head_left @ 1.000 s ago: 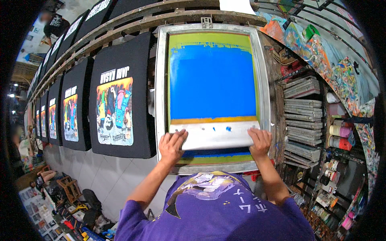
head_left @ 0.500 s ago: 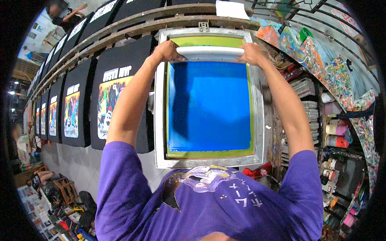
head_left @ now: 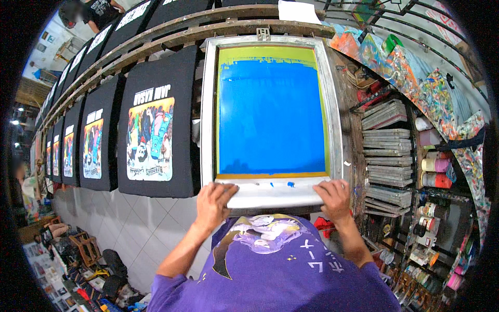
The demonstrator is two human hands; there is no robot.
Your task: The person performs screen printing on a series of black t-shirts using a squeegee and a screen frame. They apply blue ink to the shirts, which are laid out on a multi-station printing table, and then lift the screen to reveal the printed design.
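Note:
Both of my hands grip a long white squeegee (head_left: 273,197) at the near end of a screen printing frame (head_left: 209,114). My left hand (head_left: 214,204) is closed round its left end, and my right hand (head_left: 335,200) round its right end. Small blue smears mark the squeegee's upper face. Blue ink (head_left: 270,119) covers most of the mesh inside the pale, worn frame. At the far end a yellow-green strip (head_left: 249,53) shows above a ragged ink edge. Whatever lies beneath the screen is hidden.
Black shirts (head_left: 182,67) with colourful prints lie on boards in a row to the left. Wooden rails (head_left: 234,28) run behind the frame, with a white sheet (head_left: 299,12) on them. Stacked frames (head_left: 387,156) and jars (head_left: 434,180) fill shelves at right. Another person (head_left: 99,13) stands far left.
Both hands have drawn the squeegee from the screen's far end to its near end. The ink's far edge is now uncovered. The other person's arm has lowered.

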